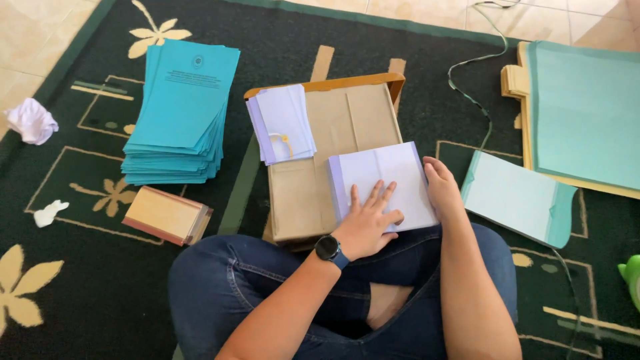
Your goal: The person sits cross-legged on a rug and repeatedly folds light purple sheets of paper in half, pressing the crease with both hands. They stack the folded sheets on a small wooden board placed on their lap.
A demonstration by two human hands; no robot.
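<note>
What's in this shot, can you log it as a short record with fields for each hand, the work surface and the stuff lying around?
left hand: flat on a pale paper stack, fingers spread
right hand: against the stack's right edge
surface: brown cardboard box on a dark green carpet
on box: second small paper stack
left side: pile of teal covers, tan block of sheets, crumpled tissue
right side: pale green sheets
</note>
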